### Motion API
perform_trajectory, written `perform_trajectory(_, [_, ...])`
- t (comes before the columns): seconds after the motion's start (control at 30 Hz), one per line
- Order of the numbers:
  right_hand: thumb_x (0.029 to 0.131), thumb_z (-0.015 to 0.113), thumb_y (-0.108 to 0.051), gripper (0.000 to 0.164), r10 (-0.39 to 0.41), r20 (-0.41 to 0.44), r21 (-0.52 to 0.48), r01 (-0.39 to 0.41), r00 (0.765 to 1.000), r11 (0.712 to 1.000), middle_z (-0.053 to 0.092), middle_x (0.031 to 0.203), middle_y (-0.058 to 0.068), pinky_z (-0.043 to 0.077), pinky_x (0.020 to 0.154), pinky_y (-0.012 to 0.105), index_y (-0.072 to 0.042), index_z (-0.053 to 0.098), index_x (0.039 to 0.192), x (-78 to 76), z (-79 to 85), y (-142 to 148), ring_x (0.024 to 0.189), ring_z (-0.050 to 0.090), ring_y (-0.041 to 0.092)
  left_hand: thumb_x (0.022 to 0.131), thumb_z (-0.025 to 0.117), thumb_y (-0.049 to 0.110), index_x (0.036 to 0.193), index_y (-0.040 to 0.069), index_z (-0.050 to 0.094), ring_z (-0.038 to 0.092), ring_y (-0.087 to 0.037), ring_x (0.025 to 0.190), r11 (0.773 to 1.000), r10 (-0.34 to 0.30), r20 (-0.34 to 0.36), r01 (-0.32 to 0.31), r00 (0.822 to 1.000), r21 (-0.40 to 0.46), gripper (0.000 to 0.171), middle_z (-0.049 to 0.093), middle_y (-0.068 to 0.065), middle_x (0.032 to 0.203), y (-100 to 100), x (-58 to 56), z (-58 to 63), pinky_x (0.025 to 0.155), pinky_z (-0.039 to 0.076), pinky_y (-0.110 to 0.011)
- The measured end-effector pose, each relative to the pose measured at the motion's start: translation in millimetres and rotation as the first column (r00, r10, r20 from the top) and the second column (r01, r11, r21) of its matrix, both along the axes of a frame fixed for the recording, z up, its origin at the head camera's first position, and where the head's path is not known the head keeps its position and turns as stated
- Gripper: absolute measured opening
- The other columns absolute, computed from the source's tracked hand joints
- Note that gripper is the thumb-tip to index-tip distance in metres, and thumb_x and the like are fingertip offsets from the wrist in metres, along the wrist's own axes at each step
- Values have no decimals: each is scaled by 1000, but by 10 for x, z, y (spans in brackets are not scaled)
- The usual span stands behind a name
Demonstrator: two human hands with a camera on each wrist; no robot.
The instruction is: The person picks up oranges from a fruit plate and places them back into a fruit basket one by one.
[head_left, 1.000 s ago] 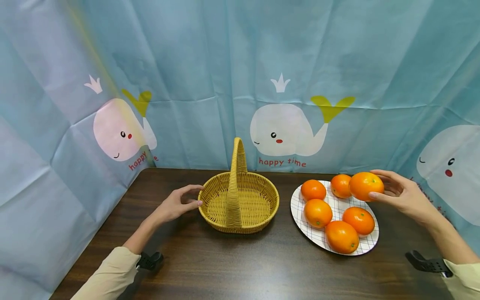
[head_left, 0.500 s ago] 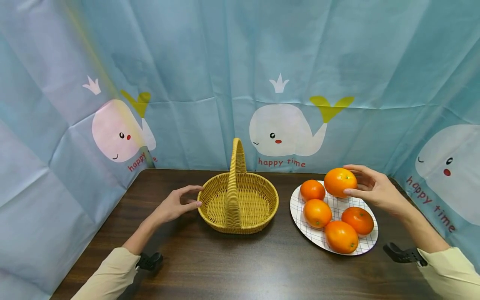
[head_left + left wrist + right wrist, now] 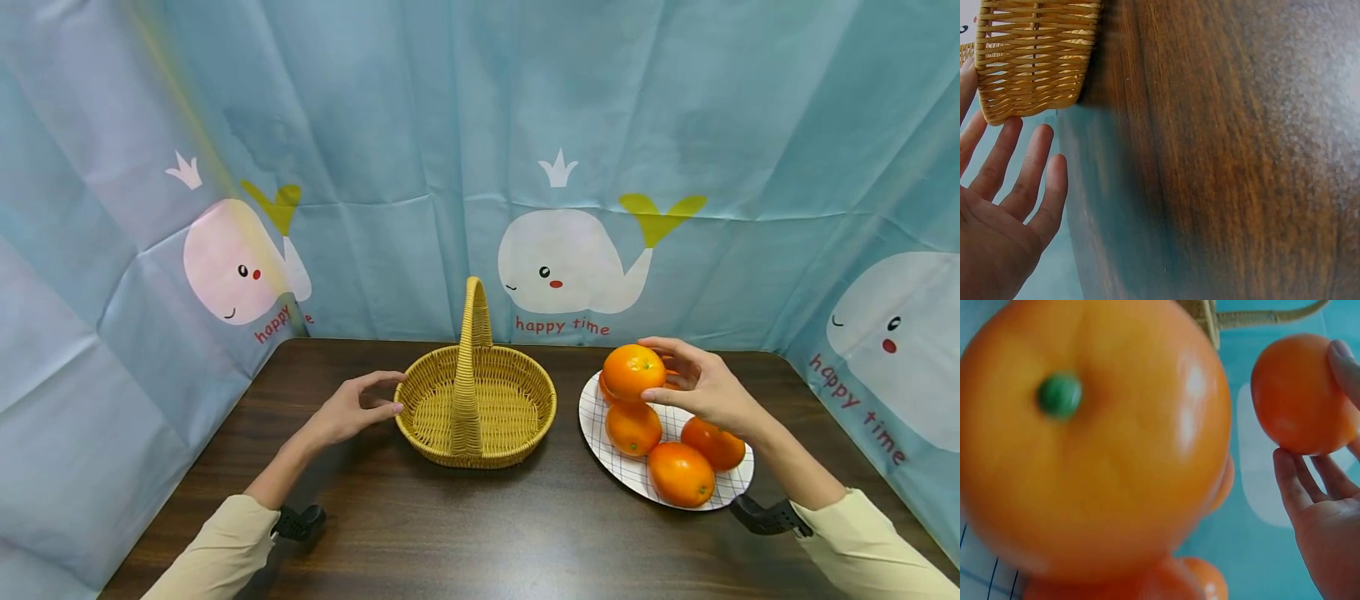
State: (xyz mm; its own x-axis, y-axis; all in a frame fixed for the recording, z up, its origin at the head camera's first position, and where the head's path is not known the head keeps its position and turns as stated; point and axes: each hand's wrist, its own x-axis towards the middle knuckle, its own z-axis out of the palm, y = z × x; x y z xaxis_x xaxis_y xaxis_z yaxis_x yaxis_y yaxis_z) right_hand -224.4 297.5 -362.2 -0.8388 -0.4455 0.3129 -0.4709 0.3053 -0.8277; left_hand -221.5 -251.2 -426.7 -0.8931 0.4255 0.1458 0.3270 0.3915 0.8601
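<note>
A yellow wicker basket [image 3: 517,396] with a tall arched handle stands in the middle of the table. My left hand [image 3: 348,412] is at its left rim, thumb and fingertips touching the edge; the left wrist view shows these fingers [image 3: 1025,181] fairly straight against the wicker. To the right, my right hand [image 3: 701,387] grips an orange [image 3: 632,372] between thumb and fingertips, above the back left of a white checked plate [image 3: 595,433]. Several oranges lie on that plate, two of them partly hidden behind the held orange and the hand. One orange [image 3: 1116,456] looms large in the right wrist view.
The dark wooden table [image 3: 480,533] meets a light blue curtain [image 3: 420,167] printed with whales at its back edge. Black straps with cameras sit on both wrists, the right one [image 3: 768,515] near the plate's front right edge. A strip of tabletop separates basket and plate.
My right hand has carried the orange leftward across the back of the plate, from its right side to above the left oranges. The left hand and the basket have stayed in place.
</note>
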Motion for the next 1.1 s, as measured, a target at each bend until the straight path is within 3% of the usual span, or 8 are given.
perform_trajectory(0.33, [88, 79, 1, 65, 93, 17, -26, -93, 995, 995, 54, 140, 15, 48, 98, 30, 0, 49, 145, -53, 14, -321, 122, 58, 24, 99, 71, 14, 144, -3, 52, 68, -34, 108, 1000, 9, 6, -9, 1000, -12, 52, 49, -26, 144, -3, 5, 1, 82, 56, -29])
perform_trajectory(0.7, [85, 84, -3, 66, 165, 64, -54, -162, 984, 985, 55, 140, 11, 49, 97, 40, -6, 53, 144, -132, 41, -736, 120, 58, 29, 99, 70, 14, 144, -1, 52, 67, -36, 109, 1000, 3, -1, -3, 1000, -14, 51, 49, -24, 145, 12, 1, 13, 83, 56, -33])
perform_trajectory(1.1, [81, 86, -2, 70, 219, 43, -34, -217, 975, 975, 55, 140, 11, 49, 98, 45, -2, 53, 143, -202, -55, -1101, 123, 59, 27, 99, 71, 16, 144, -1, 53, 68, -36, 108, 999, 14, -3, -14, 1000, -30, 51, 50, -24, 144, -1, 7, 10, 82, 56, -33])
